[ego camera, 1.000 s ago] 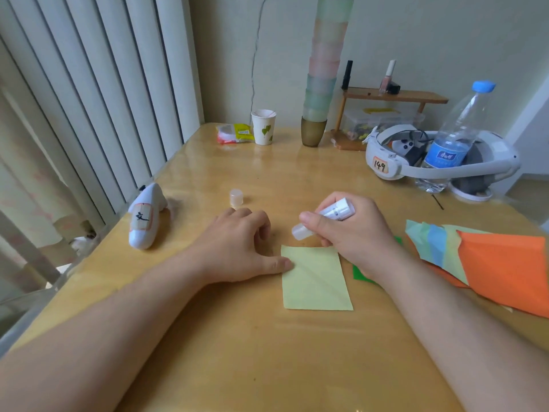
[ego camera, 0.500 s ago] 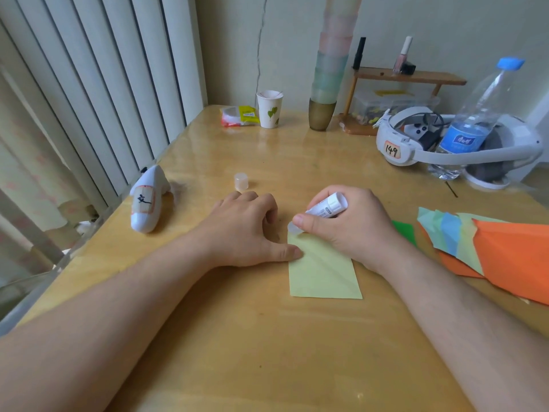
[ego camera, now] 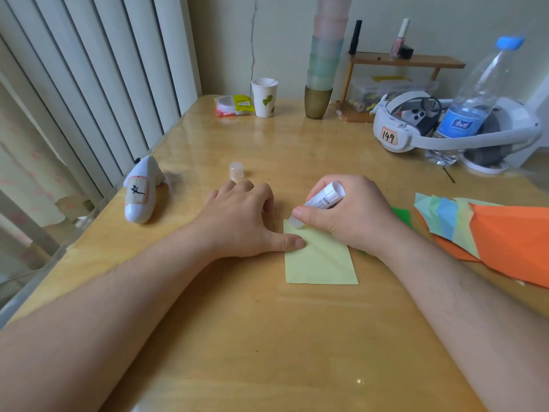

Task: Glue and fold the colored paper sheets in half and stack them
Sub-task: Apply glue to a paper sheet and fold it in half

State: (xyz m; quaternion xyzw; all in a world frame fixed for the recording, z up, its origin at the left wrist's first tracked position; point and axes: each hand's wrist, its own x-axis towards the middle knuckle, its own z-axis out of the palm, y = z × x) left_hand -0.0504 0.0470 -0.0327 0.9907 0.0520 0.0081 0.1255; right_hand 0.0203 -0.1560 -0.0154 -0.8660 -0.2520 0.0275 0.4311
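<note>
The wooden table (ego camera: pixel 267 337) holds a pale green paper sheet (ego camera: pixel 320 260) near its middle, long side running away from the person. The left hand (ego camera: pixel 240 221) lies flat beside it, thumb pressing its left edge. The right hand (ego camera: pixel 353 215) grips the glue stick (ego camera: pixel 319 203), tip touching the sheet's far left corner, so the paper lies toward the person from the tip.

My left hand (ego camera: pixel 240 221) lay palm down, fingers loosely curled, its thumb stretched out flat toward my right. My right hand (ego camera: pixel 353 215) was curled in a fist-like grip, thumb tip pressed low at the front, wrist bent, both forearms reaching forward.
</note>
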